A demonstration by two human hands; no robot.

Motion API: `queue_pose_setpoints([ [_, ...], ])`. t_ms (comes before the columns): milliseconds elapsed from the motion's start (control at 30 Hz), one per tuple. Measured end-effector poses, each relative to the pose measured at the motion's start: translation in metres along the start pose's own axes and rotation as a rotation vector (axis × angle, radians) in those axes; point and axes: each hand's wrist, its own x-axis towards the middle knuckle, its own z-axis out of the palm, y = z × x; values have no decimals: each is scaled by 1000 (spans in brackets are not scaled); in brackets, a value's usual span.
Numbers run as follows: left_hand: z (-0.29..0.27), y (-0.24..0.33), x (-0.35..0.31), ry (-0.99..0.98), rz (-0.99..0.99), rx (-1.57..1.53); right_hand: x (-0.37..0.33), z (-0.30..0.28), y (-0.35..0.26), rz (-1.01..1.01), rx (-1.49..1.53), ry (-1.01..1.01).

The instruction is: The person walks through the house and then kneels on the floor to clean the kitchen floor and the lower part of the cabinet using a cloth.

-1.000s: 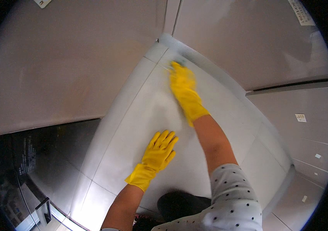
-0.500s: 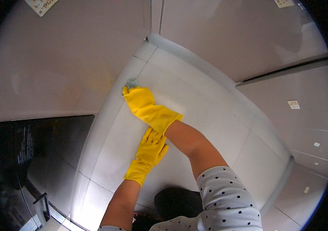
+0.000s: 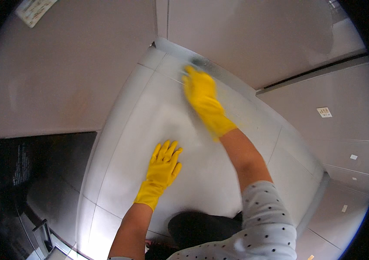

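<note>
My left hand, in a yellow rubber glove, is flat on the pale tiled floor with its fingers stretched and slightly apart. It holds nothing. Farther out and to the right, my right hand wears a matching glove and is smeared by motion. Its fingers are curled down at the floor near the grey skirting strip. A crumpled, pale grey-green scrubbing pad is in that hand, nearly all hidden by the glove now; the earlier picture shows it more plainly.
Greyish-brown cabinet panels border the floor at the left, and more panels stand at the far side and right. A glossy black appliance front is at the lower left. My dark-clothed leg is close to my hands.
My right hand has swept with the pad from the left floor edge to the right and farther out, near the skirting. My left hand stays flat on the floor; the view has shifted slightly.
</note>
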Motion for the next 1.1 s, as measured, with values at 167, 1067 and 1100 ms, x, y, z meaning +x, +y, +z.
queue_pose_setpoints([
  [167,7,16,11,7,47,24,80,87,4,-8,-182,-2],
  [1067,4,-3,-10,128,-6,131,-151,-90,88,564,524,2],
  [1100,4,-3,-10,128,-3,132,-159,-106,81,563,552,-11],
])
